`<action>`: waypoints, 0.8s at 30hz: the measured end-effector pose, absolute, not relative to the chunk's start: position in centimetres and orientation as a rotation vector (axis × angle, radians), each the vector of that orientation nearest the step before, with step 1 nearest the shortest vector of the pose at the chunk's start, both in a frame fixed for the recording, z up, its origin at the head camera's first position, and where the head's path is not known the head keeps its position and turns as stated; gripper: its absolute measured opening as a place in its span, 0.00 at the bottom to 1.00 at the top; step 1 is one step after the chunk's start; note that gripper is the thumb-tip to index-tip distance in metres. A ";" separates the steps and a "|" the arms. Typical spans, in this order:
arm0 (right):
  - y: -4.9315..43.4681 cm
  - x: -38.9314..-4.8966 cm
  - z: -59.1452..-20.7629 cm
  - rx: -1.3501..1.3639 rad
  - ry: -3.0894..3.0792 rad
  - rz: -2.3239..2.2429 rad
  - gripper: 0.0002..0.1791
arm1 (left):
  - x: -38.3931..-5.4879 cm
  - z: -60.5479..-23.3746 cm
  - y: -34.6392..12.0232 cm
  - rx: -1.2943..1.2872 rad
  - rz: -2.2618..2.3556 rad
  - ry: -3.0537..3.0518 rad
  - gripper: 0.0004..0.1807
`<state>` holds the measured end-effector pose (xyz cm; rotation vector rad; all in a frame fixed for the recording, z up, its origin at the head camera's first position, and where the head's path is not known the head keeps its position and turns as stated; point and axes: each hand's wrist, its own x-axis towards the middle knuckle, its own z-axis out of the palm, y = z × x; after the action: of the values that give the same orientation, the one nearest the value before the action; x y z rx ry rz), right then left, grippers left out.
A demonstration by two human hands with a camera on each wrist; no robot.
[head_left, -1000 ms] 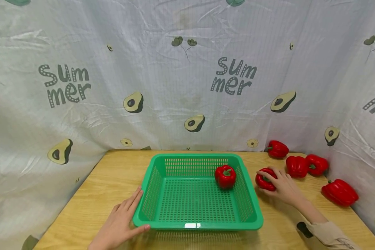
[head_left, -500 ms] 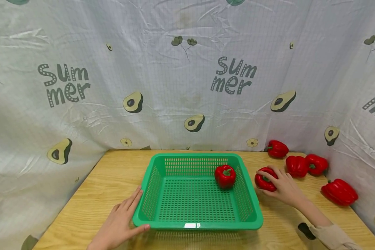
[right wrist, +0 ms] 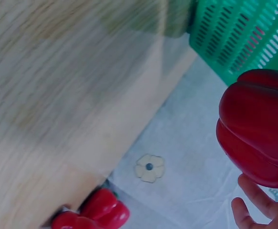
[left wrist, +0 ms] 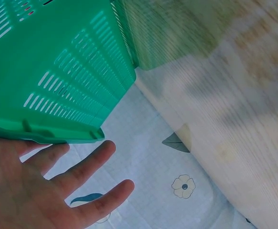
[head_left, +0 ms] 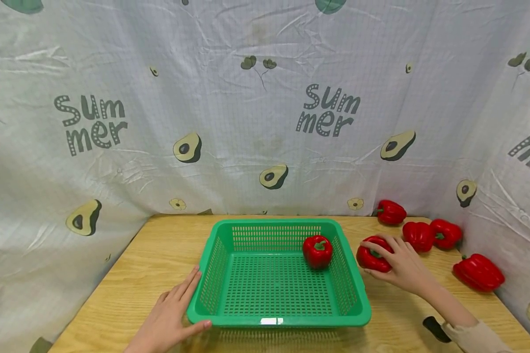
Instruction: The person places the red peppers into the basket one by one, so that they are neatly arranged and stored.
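A green plastic basket point(head_left: 276, 224) with slotted walls stands on the table, and one red bell pepper point(head_left: 317, 259) sits upright inside near its right wall. My left hand point(head_left: 168, 314) rests against the basket's left rim, its fingers extended and its thumb at the front corner; the left wrist view shows the fingers spread beside the rim. Just right of the basket, my right hand point(head_left: 404, 264) grips another red bell pepper point(head_left: 364, 258), fingers over its top and thumb low on its near side. In the right wrist view this held bell pepper point(right wrist: 258, 124) appears close to the basket wall.
Several more red bell peppers lie at the right: one by the back cloth point(head_left: 391, 212), a touching pair point(head_left: 418, 236), and one near the right edge point(head_left: 478, 272). A printed cloth hangs behind the wooden table point(head_left: 119, 289). A dark oval object point(head_left: 436, 329) is beside my right sleeve.
My right hand, gripping the bell pepper, has shifted slightly left toward the basket. The left hand, the basket and the other bell peppers stay in place.
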<state>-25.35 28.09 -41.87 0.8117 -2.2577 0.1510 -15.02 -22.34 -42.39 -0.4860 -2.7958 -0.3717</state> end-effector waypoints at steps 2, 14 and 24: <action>27.8 -25.2 -41.5 0.825 -2.252 0.149 0.31 | -15.1 -42.3 -22.3 -0.486 -0.370 -2.792 0.50; 26.6 -24.6 -39.4 0.897 -2.197 0.173 0.30 | -15.1 -42.1 -22.4 -0.453 -0.366 -2.818 0.50; 24.8 -23.9 -38.6 1.006 -2.159 0.281 0.30 | -15.0 -42.3 -22.4 -0.473 -0.380 -2.826 0.50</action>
<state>-23.89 24.83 -38.62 1.0058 -2.1595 0.2813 -14.99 -22.40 -42.28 -0.4731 -2.8260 -0.3799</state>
